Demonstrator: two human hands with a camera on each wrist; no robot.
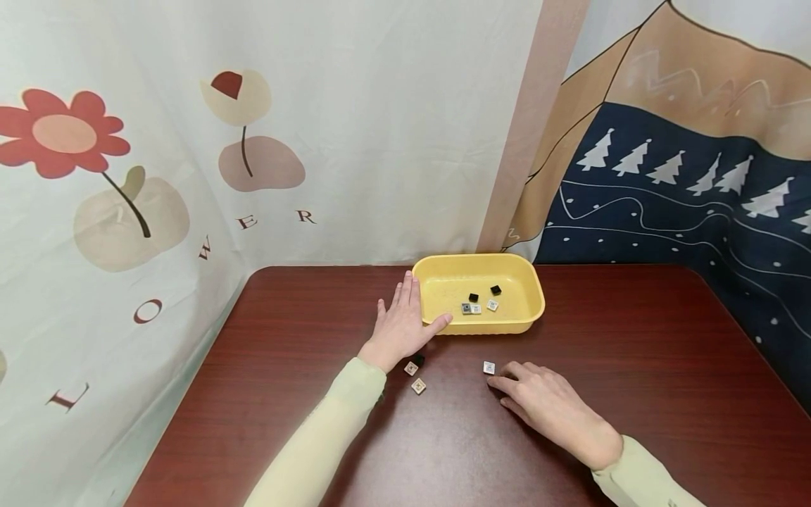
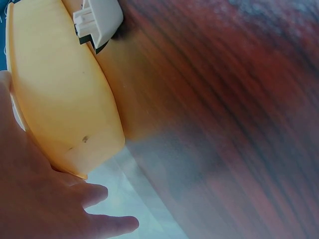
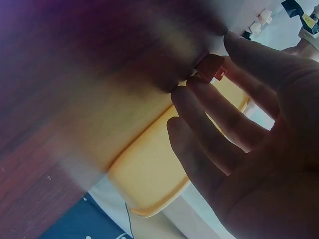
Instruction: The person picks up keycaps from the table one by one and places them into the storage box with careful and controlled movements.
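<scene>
Just beside loose right fingers (image 1: pixel 503 384), white block (image 1: pixel 489 367), contact unclear, left fingers (image 1: pixel 407 290) spread against yellow tray (image 1: pixel 488 328).

Bench (image 1: pixel 640 338): reddish-brown, wood-grained, far corners rounded. White fabric (image 1: pixel 393 141) hangs behind the far edge; red flower print (image 1: pixel 66 134) beyond the far left corner, navy panel (image 1: pixel 665 218) with white trees (image 1: pixel 667 169) beyond the far right. Pale sheen (image 1: pixel 443 436) toward the near edge.
</scene>
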